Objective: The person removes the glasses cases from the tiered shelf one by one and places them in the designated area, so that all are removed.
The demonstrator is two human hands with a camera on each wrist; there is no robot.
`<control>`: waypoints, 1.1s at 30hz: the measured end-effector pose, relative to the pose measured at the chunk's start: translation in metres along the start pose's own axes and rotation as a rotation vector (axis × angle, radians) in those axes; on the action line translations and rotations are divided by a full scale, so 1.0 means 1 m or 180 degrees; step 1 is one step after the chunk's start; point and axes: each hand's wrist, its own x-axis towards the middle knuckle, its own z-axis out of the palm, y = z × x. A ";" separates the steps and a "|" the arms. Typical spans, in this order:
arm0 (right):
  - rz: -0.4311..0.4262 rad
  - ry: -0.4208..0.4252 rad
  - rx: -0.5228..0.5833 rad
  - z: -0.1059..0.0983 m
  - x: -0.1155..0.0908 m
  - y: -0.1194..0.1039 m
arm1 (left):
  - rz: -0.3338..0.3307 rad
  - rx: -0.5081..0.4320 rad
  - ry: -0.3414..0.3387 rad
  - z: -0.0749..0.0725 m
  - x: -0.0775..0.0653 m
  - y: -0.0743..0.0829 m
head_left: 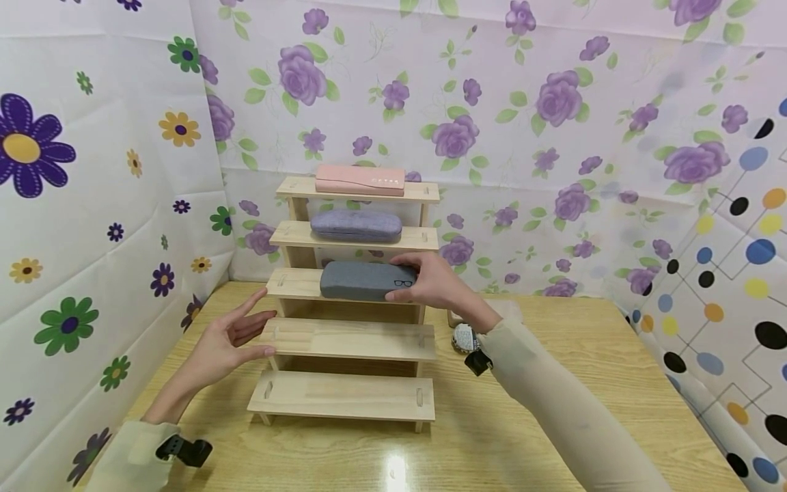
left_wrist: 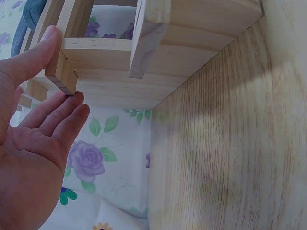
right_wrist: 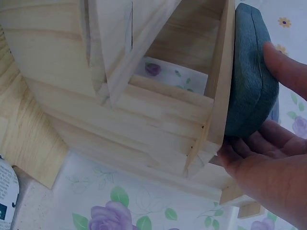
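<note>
A five-step wooden display rack [head_left: 347,339] stands on the table. On its middle step lies a grey-blue glasses case [head_left: 353,281] with a small glasses print. My right hand [head_left: 430,280] holds the case's right end between thumb and fingers; in the right wrist view, the case [right_wrist: 252,72] rests along the board's top. My left hand [head_left: 215,345] is at the rack's left side, thumb and fingers spread around the end of a step, fingertips right at the board's edge [left_wrist: 62,72] in the left wrist view.
A purple-grey glasses case [head_left: 356,225] lies on the step above, and a pink case [head_left: 360,180] on the top step. Right of the rack, a round labelled tin [head_left: 464,339] stands on the table [head_left: 553,383]. Flower-patterned sheets [head_left: 369,82] hang behind and at the left.
</note>
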 end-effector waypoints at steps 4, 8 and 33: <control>0.0052 0.0106 0.0135 0.002 -0.003 0.000 | 0.0001 -0.0009 0.0000 0.000 0.000 0.000; 0.0060 0.0210 0.0276 0.005 -0.005 0.002 | 0.0002 -0.0014 0.0009 0.001 -0.001 0.000; -0.0115 0.0337 0.1186 0.011 -0.019 0.010 | 0.0042 -0.0028 0.0017 0.000 -0.001 -0.002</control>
